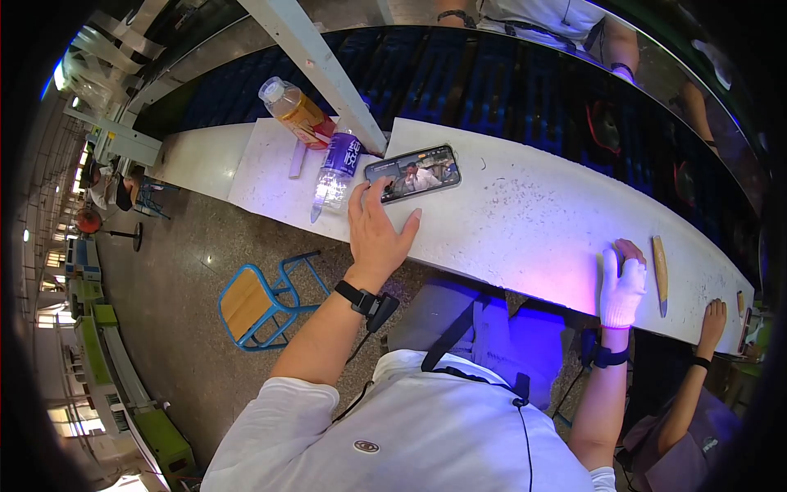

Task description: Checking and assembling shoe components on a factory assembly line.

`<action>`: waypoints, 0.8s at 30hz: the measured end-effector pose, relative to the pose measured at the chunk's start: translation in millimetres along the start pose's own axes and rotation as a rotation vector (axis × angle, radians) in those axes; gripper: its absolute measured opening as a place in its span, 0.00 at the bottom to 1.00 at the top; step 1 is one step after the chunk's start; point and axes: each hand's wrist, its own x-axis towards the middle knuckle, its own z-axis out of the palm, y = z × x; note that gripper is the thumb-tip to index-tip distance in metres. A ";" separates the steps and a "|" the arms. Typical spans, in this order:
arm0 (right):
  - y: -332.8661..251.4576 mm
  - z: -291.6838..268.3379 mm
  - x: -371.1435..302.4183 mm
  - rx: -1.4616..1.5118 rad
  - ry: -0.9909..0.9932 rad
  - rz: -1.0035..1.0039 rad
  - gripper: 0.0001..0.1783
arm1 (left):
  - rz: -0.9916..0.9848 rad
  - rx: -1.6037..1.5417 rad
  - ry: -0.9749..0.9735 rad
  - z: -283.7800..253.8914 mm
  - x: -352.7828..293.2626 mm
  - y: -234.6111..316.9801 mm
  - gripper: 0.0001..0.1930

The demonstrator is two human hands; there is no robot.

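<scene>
White table (525, 234) held the flat, black-framed rectangular phone (418, 173) near its far edge, just right of a clear plastic bottle with a purple label (336, 168) and near the foot of a pale painted post (328, 70). The bare left hand (379, 230) was loosely spread and grasped nothing, fingertips at the screen's left end; whether they pressed couldn't be told. The right hand (623, 287), in a white glove with bare fingertips showing, rested on the table, fingers bent; couldn't tell if anything was under them. A slim, brown, pointed tool (660, 275) lay just beside it, apart. Judged best for touching the screen: light fingertip contact, since a hard push would probably slide the phone; wrist low, knuckles clear of the bottle, which would likely tip easily; right hand kept off the tool's point.
</scene>
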 end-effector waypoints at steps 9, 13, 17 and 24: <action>1.2 0.7 -0.2 -0.001 -0.001 0.001 0.16 | 0.005 0.004 0.000 0.7 -0.8 -1.1 0.44; 1.8 0.5 -0.2 -0.002 -0.001 0.004 0.16 | -0.003 0.015 -0.014 0.9 -0.8 -1.3 0.44; 2.4 0.0 -0.2 0.001 -0.012 0.022 0.17 | 0.006 0.014 -0.007 0.9 -0.4 -1.1 0.44; 1.4 0.0 -0.3 0.006 -0.004 0.000 0.17 | 0.017 0.002 0.009 0.2 -0.6 0.0 0.45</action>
